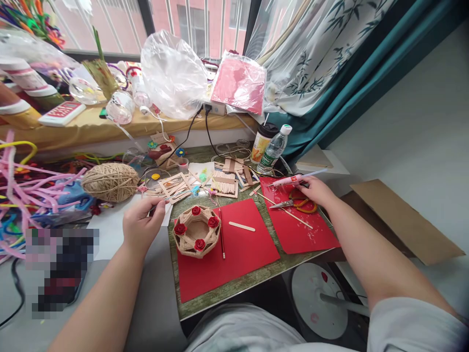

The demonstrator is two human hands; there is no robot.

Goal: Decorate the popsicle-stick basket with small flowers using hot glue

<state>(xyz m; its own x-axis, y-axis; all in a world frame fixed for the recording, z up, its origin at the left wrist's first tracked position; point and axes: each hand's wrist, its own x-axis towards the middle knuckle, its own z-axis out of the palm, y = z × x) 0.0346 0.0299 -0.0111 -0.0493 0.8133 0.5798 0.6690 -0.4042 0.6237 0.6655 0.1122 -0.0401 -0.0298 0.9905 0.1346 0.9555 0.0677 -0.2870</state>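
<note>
My left hand (141, 225) is closed around a thin dark tool, just left of a small woven twine basket (197, 230) ringed with red paper roses. The basket stands on a red paper sheet (234, 254), beside a red pencil (221, 233) and a wooden craft stick (242, 226). My right hand (315, 190) reaches over a second red sheet (304, 227) and grips a white glue tube (293, 180). Orange-handled scissors (298, 203) lie under that hand, with a thin wooden skewer (287, 212) next to them.
A ball of twine (110, 182) and pink pipe cleaners (25, 190) lie at the left. Craft-stick frames (225, 183), a cup (262, 142) and a water bottle (274, 146) stand behind. Cardboard (403, 220) lies to the right, and a clear plastic bag (172, 73) sits on the windowsill.
</note>
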